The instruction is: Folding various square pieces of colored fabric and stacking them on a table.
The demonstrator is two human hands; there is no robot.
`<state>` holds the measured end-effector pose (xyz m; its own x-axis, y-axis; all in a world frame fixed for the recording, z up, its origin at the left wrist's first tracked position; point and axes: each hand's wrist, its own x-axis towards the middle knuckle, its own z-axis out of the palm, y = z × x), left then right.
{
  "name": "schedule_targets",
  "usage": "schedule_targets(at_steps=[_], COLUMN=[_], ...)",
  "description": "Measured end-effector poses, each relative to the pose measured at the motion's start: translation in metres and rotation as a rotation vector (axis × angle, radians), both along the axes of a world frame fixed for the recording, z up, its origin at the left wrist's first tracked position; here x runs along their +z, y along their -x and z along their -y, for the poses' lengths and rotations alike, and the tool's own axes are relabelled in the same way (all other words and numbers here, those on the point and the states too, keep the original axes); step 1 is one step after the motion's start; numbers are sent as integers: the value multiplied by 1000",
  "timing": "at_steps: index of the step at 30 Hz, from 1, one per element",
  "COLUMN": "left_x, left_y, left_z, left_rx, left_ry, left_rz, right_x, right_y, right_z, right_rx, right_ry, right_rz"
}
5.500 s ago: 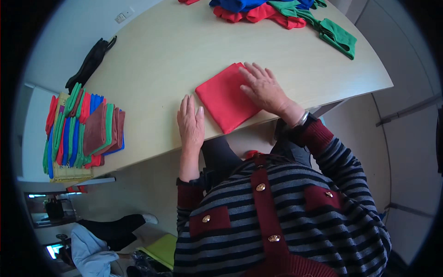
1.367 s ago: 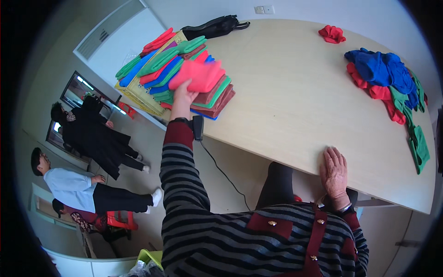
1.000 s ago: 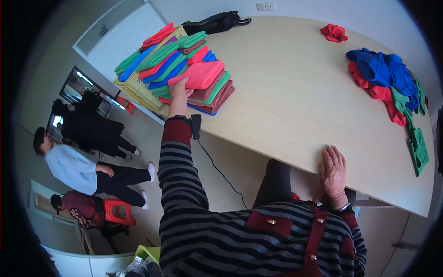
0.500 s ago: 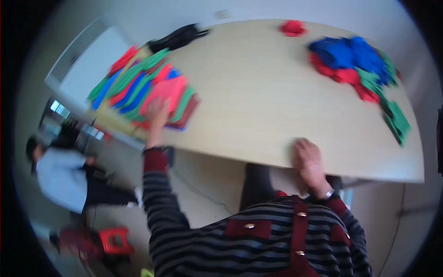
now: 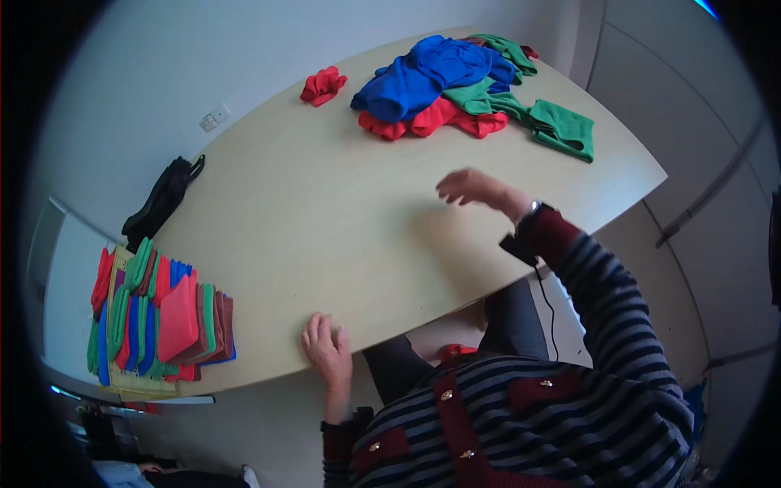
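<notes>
Right hand (image 5: pixel 473 187): fingers half-curled, slightly blurred, grasping nothing, raised over bare table (image 5: pixel 325 228) with a shadow beneath. Left hand (image 5: pixel 328 351): fingers loosely bent, released, resting at the table's near edge. Nearest the right hand, farther in, a loose pile of cloths (image 5: pixel 435 77), blue on top, red and green poking out; 1 folded green cloth (image 5: pixel 563 130) at its right end, touching. 1 crumpled red cloth (image 5: pixel 324 86) lies apart, left of the pile. Left of the left hand, well apart, folded cloths (image 5: pixel 141 325) in red, green, blue and brown, packed in rows at a yellow basket (image 5: pixel 146 384); 1 folded red cloth (image 5: pixel 178 320) leans in front, brown and green ones just beside it. Black bag (image 5: pixel 163 198) behind the basket at the table edge; wall socket (image 5: pixel 215 118) beyond. Lower left, partly cut off: another person (image 5: pixel 195 478) in dark trousers.
</notes>
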<state>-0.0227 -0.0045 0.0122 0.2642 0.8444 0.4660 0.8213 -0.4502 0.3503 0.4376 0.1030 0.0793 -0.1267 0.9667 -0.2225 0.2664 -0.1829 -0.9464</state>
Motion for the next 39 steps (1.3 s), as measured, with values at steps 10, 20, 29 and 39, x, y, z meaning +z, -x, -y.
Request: schedule_targets(at_steps=[10,20,29,39], left_x=[8,3,5,5], left_y=[-31,-33,-29,-27], left_z=[-1,-8,-6,4], left_rx=[154,133,111,141], left_ry=[-79,-78,-132,-130], left_rz=[-9,-7,4,-2], right_x=[-25,-16,258,367], right_y=[-60,-76,-111,31], right_z=[-157,-208,-137,-36], right_rx=[-670,-545,-384,223], right_ry=[127,-130,-651,-939], right_rz=[-666,-601,-133,-234])
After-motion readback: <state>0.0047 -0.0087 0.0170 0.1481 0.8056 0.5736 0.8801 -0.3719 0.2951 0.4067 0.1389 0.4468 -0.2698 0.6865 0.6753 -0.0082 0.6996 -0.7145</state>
